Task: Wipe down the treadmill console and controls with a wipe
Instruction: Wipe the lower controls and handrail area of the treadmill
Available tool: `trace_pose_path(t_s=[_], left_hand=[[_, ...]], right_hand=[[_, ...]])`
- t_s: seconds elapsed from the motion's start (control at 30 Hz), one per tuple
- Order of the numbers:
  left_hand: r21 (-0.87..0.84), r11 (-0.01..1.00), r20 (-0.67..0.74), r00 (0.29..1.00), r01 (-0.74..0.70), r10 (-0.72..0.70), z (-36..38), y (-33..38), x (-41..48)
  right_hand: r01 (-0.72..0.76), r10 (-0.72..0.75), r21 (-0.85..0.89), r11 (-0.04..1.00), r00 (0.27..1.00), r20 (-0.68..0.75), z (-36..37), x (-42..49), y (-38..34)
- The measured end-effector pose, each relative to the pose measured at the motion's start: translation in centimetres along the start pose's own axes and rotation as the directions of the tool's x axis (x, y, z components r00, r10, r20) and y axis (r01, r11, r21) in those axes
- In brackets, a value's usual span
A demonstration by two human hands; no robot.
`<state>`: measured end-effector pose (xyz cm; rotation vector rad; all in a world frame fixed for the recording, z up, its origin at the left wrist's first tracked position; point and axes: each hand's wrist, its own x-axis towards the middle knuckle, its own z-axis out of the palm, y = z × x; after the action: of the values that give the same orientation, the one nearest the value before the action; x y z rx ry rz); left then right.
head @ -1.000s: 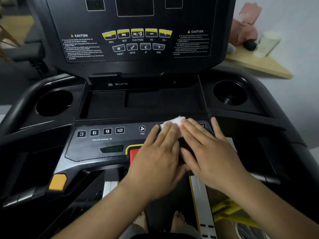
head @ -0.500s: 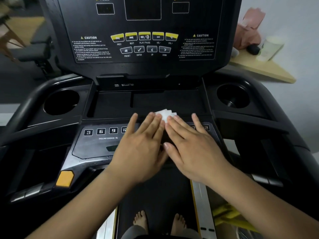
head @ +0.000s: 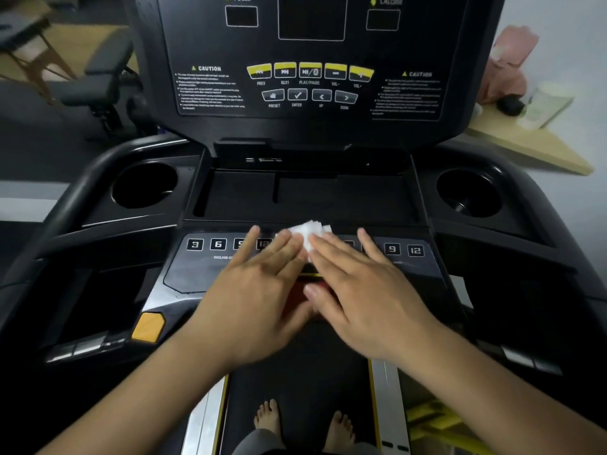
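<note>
A folded white wipe [head: 307,232] lies on the top edge of the treadmill's lower control panel [head: 203,267], between the two rows of numbered keys. My left hand [head: 259,290] and my right hand [head: 364,290] lie flat side by side, fingertips pressing on the wipe. The left fingers cover part of the left keys. A red stop button [head: 297,290] shows in the gap between my hands. Above stands the black upper console [head: 210,44] with yellow media buttons and dark displays.
A shallow tray [head: 328,195] sits behind the panel, with a cup holder at the left [head: 144,185] and one at the right [head: 468,192]. An orange button [head: 148,327] is at lower left. A wooden shelf [head: 525,146] with a white cup [head: 547,105] stands right. Bare feet [head: 267,418] stand on the belt.
Both hands have slid the wipe leftward along the lower panel. The right-hand 9 and 12 keys are now uncovered and the left keys partly covered. The view has tilted upward.
</note>
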<state>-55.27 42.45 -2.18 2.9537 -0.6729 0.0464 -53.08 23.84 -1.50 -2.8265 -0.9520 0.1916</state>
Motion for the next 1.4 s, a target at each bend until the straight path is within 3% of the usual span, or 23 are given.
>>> trace_pose_path(t_s=[0.13,0.3,0.47,0.57,0.7,0.93,1.13,1.3,1.4], left_hand=[[-0.082,0.997,-0.041,0.999,-0.011,0.007,0.7,-0.7,-1.7],[-0.154,0.980,-0.047,0.990,0.125,-0.134,-0.2,-2.6,0.0],[-0.167,0.985,-0.088,0.994,0.053,-0.068,1.0,-2.1,-3.0],[-0.218,0.973,-0.113,0.988,0.077,-0.103,1.3,-2.6,-3.2],[-0.182,0.965,-0.095,0.974,0.187,-0.207,0.5,-3.7,-0.7],[-0.138,0.973,-0.114,0.973,0.186,-0.203,2.3,-3.0,-4.9],[-0.024,0.920,-0.037,0.919,0.392,-0.392,0.5,-5.6,-3.4],[-0.050,0.938,-0.046,0.937,0.344,-0.346,1.2,-4.7,-7.2],[-0.063,0.918,-0.027,0.919,0.391,-0.393,1.6,-5.4,-7.2]], right_hand=[[0.014,-0.014,0.005,1.000,1.000,0.007,0.2,-0.5,-0.9],[0.001,-0.002,0.010,1.000,0.999,0.035,-1.1,3.5,-1.5],[0.041,-0.042,0.024,0.999,0.999,0.027,0.2,0.7,-3.1],[0.024,-0.026,0.032,0.999,0.998,0.055,0.1,1.2,-3.6],[0.030,-0.031,0.025,0.999,0.998,0.058,-1.0,4.4,-4.1],[0.068,-0.068,0.007,0.998,0.996,0.064,0.7,2.2,-6.1],[0.113,-0.116,0.059,0.992,0.991,0.065,-0.5,7.8,-6.9],[0.187,-0.187,0.009,0.982,0.979,0.076,1.3,5.3,-8.7],[0.181,-0.179,-0.017,0.983,0.981,0.080,1.3,6.2,-8.9]])
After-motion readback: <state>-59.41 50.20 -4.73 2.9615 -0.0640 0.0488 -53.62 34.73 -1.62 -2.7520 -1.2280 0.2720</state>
